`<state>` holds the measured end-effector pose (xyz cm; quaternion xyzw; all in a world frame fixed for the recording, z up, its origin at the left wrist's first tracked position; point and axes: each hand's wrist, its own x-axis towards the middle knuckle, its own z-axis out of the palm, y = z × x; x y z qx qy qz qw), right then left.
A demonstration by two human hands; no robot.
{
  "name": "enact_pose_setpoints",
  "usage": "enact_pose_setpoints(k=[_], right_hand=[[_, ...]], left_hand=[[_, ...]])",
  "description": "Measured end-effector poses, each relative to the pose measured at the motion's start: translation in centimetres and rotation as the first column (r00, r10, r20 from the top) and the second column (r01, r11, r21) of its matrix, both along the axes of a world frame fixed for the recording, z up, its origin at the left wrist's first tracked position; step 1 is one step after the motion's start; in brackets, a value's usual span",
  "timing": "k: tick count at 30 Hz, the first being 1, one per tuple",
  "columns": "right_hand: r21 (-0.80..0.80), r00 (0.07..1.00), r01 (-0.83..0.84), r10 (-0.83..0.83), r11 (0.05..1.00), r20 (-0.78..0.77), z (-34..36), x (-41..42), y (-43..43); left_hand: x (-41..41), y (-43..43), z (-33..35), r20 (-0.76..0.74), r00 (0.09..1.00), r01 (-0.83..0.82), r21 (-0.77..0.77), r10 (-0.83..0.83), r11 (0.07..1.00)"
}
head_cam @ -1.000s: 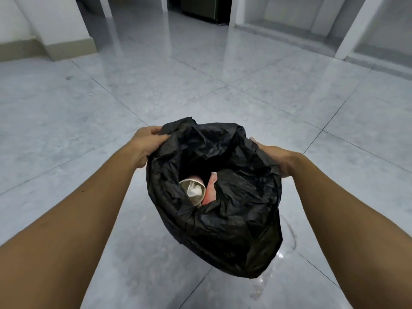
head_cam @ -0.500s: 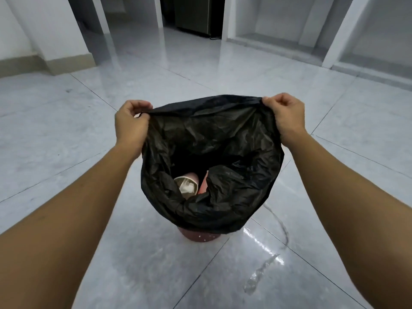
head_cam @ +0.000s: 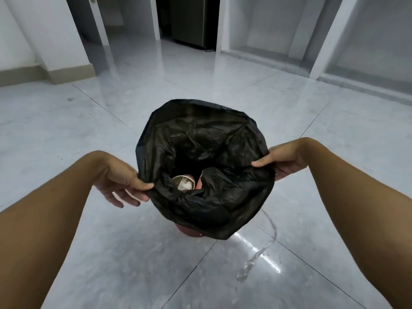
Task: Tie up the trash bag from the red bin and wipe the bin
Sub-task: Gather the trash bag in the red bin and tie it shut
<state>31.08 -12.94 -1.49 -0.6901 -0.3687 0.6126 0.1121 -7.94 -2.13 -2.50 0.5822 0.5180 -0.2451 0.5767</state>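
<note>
A black trash bag (head_cam: 218,201) hangs open in the middle of the view, its mouth facing me. Inside lie a paper cup (head_cam: 184,182) and something pinkish. My left hand (head_cam: 121,185) pinches the bag's left rim between thumb and fingers. At the opposite side my right hand (head_cam: 282,161) pinches the right rim. Only a small curve of the red bin (head_cam: 189,231) shows under the bag; the bag hides the rest of it.
Glossy grey floor tiles (head_cam: 89,253) spread all around. A streak of spilled water (head_cam: 258,255) lies on the floor right of the bin. White walls, pillars and a dark doorway (head_cam: 187,18) stand at the back.
Both hands have shifted from the far rim, held high and stretched, down to the left and right sides of the bag's mouth. The mouth now gapes rounder and sits lower.
</note>
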Motion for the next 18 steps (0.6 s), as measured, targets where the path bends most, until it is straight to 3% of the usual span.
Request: enact_pose_setpoints(k=[2,5,7,9,11,12,14,18], right_hand=[[-0.022,0.998,0.045,-0.044,0.999,0.043,1.0,-0.2,-0.3],[0.051,0.983,0.183,-0.182,0.982,-0.016,2.4,0.5,-0.6],[0.192,0.937,0.345,-0.326,0.919,-0.121,3.3,1.1,-0.6],[0.276,0.805,0.590,-0.525,0.759,-0.276,3.8,1.8,-0.1],[0.284,0.664,0.745,-0.629,0.604,-0.405,3.9,2.2,0.5],[0.276,0.631,0.771,-0.631,0.574,-0.451,3.9,2.1,0.6],[0.270,0.596,0.790,-0.590,0.550,-0.544,3.5,1.7,0.9],[0.368,0.614,0.752,-0.379,0.546,-0.693,3.2,1.6,1.3]], left_hand=[[-0.4,-0.6,1.0,0.006,0.999,0.034,-0.088,-0.033,0.996],[-1.5,-0.7,2.1,0.265,0.956,-0.095,-0.129,0.126,0.987],[-2.2,-0.4,2.8,0.518,0.782,-0.294,-0.184,0.347,0.938],[-2.5,0.0,3.4,0.694,0.545,-0.452,-0.229,0.470,0.862],[-2.4,0.7,3.5,0.758,0.363,-0.649,-0.211,0.542,0.731],[-2.3,1.1,3.4,0.758,0.316,-0.755,-0.163,0.570,0.636],[-1.9,1.5,2.8,0.727,0.383,-0.836,0.011,0.570,0.549],[-0.7,0.2,2.0,0.553,0.683,-0.688,0.266,0.478,0.675]])
